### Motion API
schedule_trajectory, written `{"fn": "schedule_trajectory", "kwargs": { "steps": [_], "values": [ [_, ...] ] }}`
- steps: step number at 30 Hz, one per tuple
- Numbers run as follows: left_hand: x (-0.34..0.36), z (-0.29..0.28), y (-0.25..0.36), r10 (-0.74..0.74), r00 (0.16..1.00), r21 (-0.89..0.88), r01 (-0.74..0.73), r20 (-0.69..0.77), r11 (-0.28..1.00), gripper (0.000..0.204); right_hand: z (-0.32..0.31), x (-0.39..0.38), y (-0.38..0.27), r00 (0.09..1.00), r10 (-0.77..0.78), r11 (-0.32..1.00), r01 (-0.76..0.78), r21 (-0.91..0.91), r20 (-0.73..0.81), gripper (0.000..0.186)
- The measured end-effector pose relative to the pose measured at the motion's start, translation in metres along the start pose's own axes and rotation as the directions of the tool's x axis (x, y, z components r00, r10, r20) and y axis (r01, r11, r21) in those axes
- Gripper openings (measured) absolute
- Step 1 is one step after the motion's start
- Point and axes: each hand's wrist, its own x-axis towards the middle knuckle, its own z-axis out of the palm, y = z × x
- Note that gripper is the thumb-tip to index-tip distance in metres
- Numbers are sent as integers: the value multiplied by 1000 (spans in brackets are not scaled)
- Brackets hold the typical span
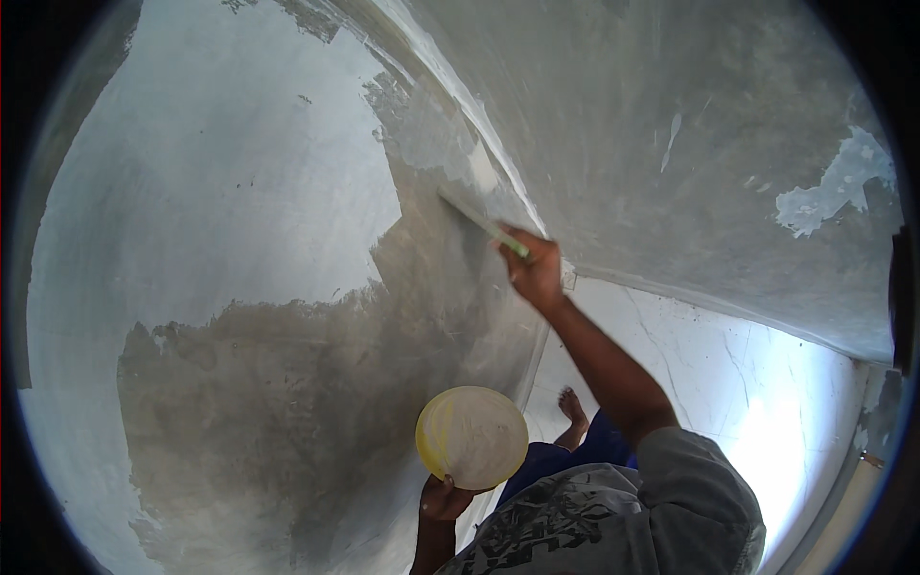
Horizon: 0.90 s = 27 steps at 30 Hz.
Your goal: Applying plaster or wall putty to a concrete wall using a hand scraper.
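My right hand (537, 268) is closed around the grip of a wide putty blade (470, 211), seen nearly edge-on against the grey wall close to the corner. A whitish smear of putty (482, 166) shows on the wall just past the blade. Lower down, my left hand (447, 497) holds a round yellow tub (437, 436) by its rim and underside. Pale putty (484, 436) covers most of what I see inside the tub. Part of the left hand's fingers is hidden beneath it.
Light skim coat (259, 172) covers the upper left wall, with bare grey plaster (249, 402) below it. A white-streaked corner line (479, 115) meets the right-hand wall (671, 96), which has a pale patch (834, 187). Below lies a white veined floor (661, 331), bright with glare.
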Motion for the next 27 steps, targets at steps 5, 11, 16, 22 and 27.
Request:
{"fn": "schedule_trajectory", "kwargs": {
  "steps": [5, 11, 16, 22, 27],
  "values": [
    [6, 5, 1, -19, 1000, -4, 19, 21, 1000, 80, -2, 79, 28, 969, 216, 973, -223, -56, -118, 25],
    [-6, -7, -9, 14, 1000, -55, -12, 25, 998, 70, -1, 47, 34, 964, 266, 963, -266, -44, 13, 28],
    [1, -3, -8, -55, 998, -14, 54, -16, 998, 78, -8, -24, 11, 964, 207, 977, -213, 22, 167, 29],
    [14, 12, 1, -81, 996, 26, 81, 30, 996, 76, -33, -76, 15, 874, 388, 880, -446, 164, 293, 27],
    [11, 21, 1, -77, 997, 68, 76, 10, 995, 77, -23, -16, 49, 961, 215, 965, -237, -114, -176, 25]
  ]
}}
